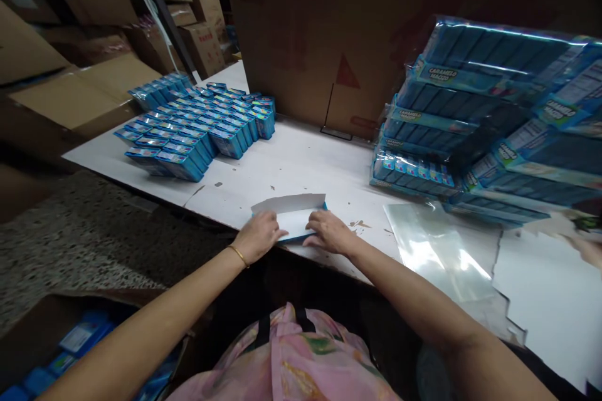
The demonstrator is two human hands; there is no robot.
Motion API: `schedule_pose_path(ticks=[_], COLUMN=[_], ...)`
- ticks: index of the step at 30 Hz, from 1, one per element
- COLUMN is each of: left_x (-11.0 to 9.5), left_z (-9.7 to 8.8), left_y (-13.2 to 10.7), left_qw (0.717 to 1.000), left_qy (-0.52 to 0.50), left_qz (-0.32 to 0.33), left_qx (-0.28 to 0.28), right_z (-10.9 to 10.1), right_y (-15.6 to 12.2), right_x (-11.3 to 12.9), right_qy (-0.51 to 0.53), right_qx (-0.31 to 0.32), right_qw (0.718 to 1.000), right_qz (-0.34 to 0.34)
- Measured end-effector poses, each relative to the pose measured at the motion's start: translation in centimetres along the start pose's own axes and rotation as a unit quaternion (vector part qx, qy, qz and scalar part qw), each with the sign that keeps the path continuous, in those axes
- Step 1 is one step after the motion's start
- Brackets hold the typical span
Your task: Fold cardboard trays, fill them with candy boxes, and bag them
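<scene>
An open cardboard display tray point(294, 220), white inside with blue outer edges, lies at the table's front edge. Its far wall stands up. My left hand point(260, 233) grips its left end, fingers curled over the side. At the opposite end my right hand point(329, 232) holds the tray with thumb and fingers bent around the wall. Farther left on the table stand many small blue boxes point(188, 128) packed in rows. Stacked trays of blue boxes in clear wrap point(423, 119) rise on the right.
Clear plastic sheets point(437, 250) lie on the white table point(301, 156) right of my hands. A big brown carton point(301, 44) stands behind. Below left, an open carton point(28, 332) holds blue packages. More cartons point(89, 88) are piled at the left. Another person's hand point(586, 247) shows at the right edge.
</scene>
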State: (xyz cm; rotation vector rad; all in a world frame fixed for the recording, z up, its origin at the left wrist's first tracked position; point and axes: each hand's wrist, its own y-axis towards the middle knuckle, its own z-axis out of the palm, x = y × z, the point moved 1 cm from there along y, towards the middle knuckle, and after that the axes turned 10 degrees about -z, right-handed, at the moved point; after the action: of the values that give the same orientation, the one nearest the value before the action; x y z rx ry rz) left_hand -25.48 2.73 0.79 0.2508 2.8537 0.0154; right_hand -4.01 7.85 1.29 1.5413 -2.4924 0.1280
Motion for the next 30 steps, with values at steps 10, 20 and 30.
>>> schedule_pose_path(ticks=[10, 20, 30], left_x=[3.4, 4.0, 2.3], left_z=[1.4, 1.2, 2.2], left_y=[2.5, 3.1, 3.6], left_qw=[0.995, 0.993, 0.980], left_qy=[0.097, -0.011, 0.150], left_qz=[-0.020, -0.039, -0.041], left_qx=[-0.004, 0.112, 0.122], right_z=[-1.0, 0.0, 1.3], right_y=[3.1, 4.4, 5.5], right_x=[-4.4, -6.1, -3.9], right_qy=[-0.127, 0.056, -0.084], right_qx=[0.047, 0.095, 0.128], right_qw=[0.988, 0.994, 0.987], right_qz=[-0.080, 0.015, -0.057])
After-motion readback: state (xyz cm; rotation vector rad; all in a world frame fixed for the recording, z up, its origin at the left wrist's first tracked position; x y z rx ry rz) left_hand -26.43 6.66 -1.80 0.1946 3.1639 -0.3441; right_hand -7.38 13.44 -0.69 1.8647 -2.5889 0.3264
